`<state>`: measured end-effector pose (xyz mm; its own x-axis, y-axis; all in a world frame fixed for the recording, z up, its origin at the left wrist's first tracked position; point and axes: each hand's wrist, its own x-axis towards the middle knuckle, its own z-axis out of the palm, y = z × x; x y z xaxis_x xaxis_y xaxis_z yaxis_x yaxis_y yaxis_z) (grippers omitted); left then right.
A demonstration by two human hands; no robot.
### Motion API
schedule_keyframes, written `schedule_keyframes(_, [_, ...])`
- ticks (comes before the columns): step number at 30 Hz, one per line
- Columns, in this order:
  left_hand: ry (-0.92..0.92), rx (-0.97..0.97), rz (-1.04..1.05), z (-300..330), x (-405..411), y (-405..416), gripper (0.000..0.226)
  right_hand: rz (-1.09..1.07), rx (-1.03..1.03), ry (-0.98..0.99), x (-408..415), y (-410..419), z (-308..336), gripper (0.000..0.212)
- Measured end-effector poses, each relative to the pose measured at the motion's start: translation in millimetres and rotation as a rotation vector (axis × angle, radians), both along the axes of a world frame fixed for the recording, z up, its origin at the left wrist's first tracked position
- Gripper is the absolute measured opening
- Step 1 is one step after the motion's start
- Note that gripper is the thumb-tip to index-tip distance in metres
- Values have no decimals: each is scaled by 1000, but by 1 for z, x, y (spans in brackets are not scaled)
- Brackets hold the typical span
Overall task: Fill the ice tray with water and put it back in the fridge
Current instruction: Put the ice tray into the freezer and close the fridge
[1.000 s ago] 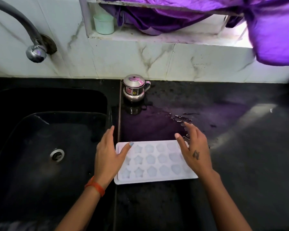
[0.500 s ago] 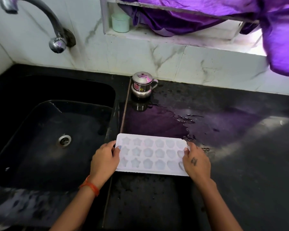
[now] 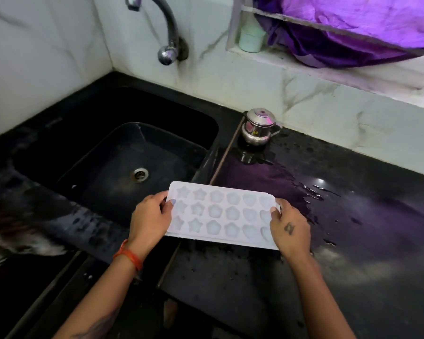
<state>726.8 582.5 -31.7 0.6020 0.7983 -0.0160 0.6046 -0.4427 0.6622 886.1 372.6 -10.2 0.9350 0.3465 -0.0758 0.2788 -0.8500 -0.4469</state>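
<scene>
A white ice tray [image 3: 222, 214] with star-shaped and rounded cells is held level above the seam between the black sink and the counter. My left hand [image 3: 150, 220] grips its left short edge, thumb on top. My right hand [image 3: 289, 227] grips the right short edge. The cells look glossy; I cannot tell how full they are. The fridge is out of view.
A black sink [image 3: 123, 167] with a metal drain [image 3: 140, 174] lies to the left, under a curved steel tap [image 3: 165, 28]. A small steel pot [image 3: 258, 127] stands at the back of the wet black counter [image 3: 353, 228]. A pale cup [image 3: 251, 37] and purple cloth [image 3: 353, 28] fill the window ledge.
Both hands closed on the tray's short edges and lifted it off the counter. The view swung so that the sink and tap show more fully.
</scene>
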Motion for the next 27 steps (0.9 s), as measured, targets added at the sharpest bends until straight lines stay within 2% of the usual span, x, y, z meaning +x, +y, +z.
schedule_keyframes(13, [-85, 35, 485, 23, -153, 1, 29, 448, 132, 54, -70, 105, 27, 34])
schedule_keyframes(27, [-100, 54, 1012, 31, -373, -52, 30, 946, 153, 122, -267, 188, 30, 33])
